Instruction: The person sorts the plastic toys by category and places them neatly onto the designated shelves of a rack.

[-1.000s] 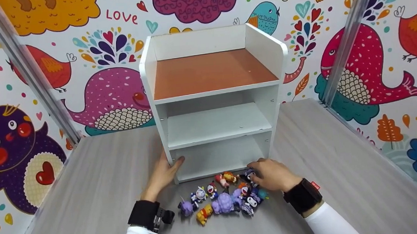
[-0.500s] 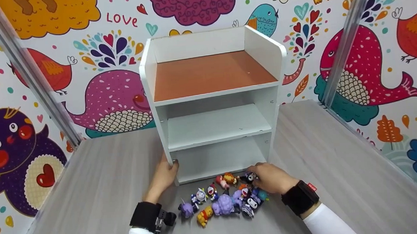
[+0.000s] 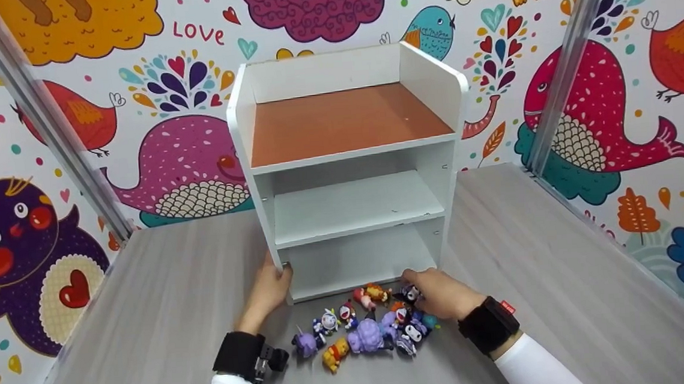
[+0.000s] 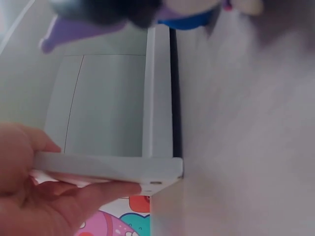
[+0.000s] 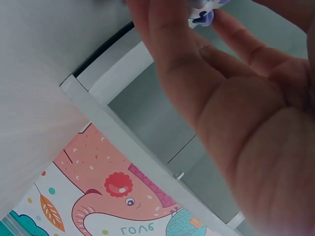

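Note:
A small white shelf unit (image 3: 360, 230) with a brown top panel stands on the table. My left hand (image 3: 269, 290) grips the lower front edge of its left side panel (image 4: 108, 167); the left wrist view shows the panel between thumb and fingers. My right hand (image 3: 445, 293) is by the shelf's lower right front corner, fingers curled about a small dark-and-white toy figurine (image 3: 410, 294). The right wrist view shows part of that figurine (image 5: 203, 12) between the fingers. Several other figurines, among them a purple fluffy one (image 3: 369, 336) and a yellow bear (image 3: 335, 355), lie before the shelf.
The grey wood-grain table (image 3: 194, 323) surrounds the shelf and toys. Patterned cartoon walls (image 3: 183, 161) with metal corner posts (image 3: 568, 68) enclose it behind and at both sides. The shelf has a middle board (image 3: 358, 208) and a bottom board.
My left thumb has drawn back from inside the lower compartment onto the panel's edge. My right hand has shifted slightly left. The figurines and shelf stay in place.

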Demonstrator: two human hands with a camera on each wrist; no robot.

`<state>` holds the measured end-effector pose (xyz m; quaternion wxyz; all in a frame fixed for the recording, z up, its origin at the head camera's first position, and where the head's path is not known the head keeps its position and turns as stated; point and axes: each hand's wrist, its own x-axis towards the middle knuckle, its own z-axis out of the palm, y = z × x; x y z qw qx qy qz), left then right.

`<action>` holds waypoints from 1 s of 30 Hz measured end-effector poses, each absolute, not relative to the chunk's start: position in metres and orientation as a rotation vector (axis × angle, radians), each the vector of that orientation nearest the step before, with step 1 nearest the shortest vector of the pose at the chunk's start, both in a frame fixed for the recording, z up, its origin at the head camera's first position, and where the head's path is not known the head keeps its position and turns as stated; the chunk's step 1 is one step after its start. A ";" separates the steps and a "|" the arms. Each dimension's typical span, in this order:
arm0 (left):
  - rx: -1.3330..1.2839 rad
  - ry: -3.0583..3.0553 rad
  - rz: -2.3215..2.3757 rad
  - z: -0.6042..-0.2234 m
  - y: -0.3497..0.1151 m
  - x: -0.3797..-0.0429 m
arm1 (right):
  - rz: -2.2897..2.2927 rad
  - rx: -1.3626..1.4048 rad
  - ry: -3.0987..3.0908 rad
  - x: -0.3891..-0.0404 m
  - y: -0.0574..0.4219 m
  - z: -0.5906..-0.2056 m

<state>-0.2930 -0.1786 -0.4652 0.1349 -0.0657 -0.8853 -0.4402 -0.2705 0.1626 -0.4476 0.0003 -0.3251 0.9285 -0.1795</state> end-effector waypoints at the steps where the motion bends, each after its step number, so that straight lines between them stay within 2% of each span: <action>1: -0.190 -2.567 -1.275 -0.465 -0.179 -0.293 | -0.569 -1.027 2.911 -0.270 0.162 -0.448; 17: -0.176 -2.576 -1.299 -0.466 -0.179 -0.292 | -0.604 -1.040 2.885 -0.279 0.167 -0.451; 30: -0.185 -2.556 -1.275 -0.468 -0.179 -0.293 | -0.988 -1.107 2.869 -0.278 0.176 -0.420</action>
